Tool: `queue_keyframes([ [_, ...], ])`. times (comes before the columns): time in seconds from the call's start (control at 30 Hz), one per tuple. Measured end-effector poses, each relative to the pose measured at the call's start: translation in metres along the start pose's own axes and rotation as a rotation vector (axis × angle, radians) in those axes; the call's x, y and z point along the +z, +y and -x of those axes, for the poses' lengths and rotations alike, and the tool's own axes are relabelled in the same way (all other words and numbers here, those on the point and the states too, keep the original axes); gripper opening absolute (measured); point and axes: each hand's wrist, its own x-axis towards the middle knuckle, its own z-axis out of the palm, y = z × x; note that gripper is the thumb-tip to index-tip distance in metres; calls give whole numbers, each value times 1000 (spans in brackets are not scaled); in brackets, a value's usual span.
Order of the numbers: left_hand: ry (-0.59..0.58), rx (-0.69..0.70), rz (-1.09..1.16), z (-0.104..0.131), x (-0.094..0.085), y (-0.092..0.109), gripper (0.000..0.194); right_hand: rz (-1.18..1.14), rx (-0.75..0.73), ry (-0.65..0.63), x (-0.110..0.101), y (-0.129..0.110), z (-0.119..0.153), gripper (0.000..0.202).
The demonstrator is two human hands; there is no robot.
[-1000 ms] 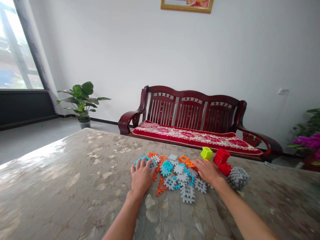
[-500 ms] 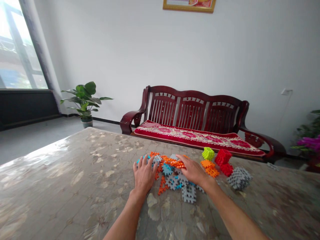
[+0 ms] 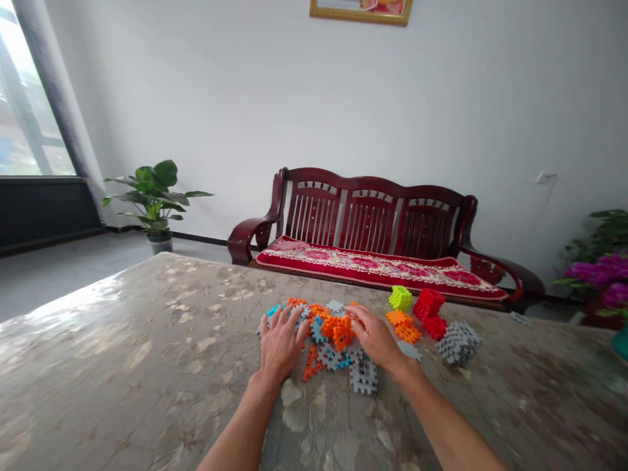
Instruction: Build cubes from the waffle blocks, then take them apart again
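A pile of plastic interlocking building pieces in orange, grey and blue lies in front of me on the table. My left hand (image 3: 280, 340) is over the pile's left side, fingers spread, with blue and grey pieces partly hidden beneath it. My right hand (image 3: 375, 337) grips an orange interlocking block (image 3: 337, 331) between thumb and fingers at the pile's right side. Nearer to me lie an orange triangular piece (image 3: 313, 364) and a grey lattice piece (image 3: 364, 377). A flat grey piece (image 3: 409, 350) rests just right of my right hand.
Right of the pile stand a yellow-green cube (image 3: 400, 297), orange pieces (image 3: 404, 326), red blocks (image 3: 429, 305) and a grey block cluster (image 3: 460, 343). A patterned cloth covers the table (image 3: 122, 366). Behind it is a wooden bench (image 3: 373, 216); a potted plant (image 3: 156, 196) stands left.
The orange block by my right hand has turned, showing a more cube-like face. My left hand stays spread over the pile. The whole view has shifted slightly.
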Motion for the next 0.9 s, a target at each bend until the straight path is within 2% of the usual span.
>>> queue_keyframes([
  [0.1,-28,9,-10,0,2,0,41,68,115,82,-11,26,7,40],
  [0.2,-52,9,-10,0,3,0,39,298,296,169,-31,52,13,45],
  [0.3,-59,8,-12,0,3,0,38,552,547,97,-47,68,17,53],
  [0.37,-62,11,-11,0,2,0,37,623,689,1,-52,72,16,64],
  [0.43,-60,20,-9,0,2,0,36,643,763,-85,-53,74,14,72],
  [0.63,-60,35,-18,0,2,-1,33,656,815,-229,-49,90,5,71],
  [0.9,-71,52,-32,1,1,-1,35,689,726,-204,-51,97,10,51],
])
